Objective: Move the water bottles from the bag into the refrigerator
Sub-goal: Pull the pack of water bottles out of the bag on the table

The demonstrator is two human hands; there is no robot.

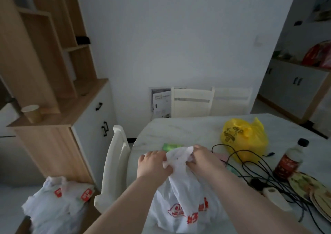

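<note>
A white plastic bag (180, 203) with red print stands on the near edge of the marble table (188, 129). My left hand (154, 164) and my right hand (202, 159) both pinch the bunched handles at the bag's top, left and right of the knot. The bag's mouth is gathered closed, so its contents are hidden. No water bottle shows, and no refrigerator is in view.
On the table lie a yellow bag (245, 140), a dark sauce bottle (290, 160), black cables (250, 167), stacked plates (311, 196) and a green packet (172, 146). A white chair (114, 165) stands left of the table, another white bag (59, 208) on the floor, a wooden cabinet (53, 108) at left.
</note>
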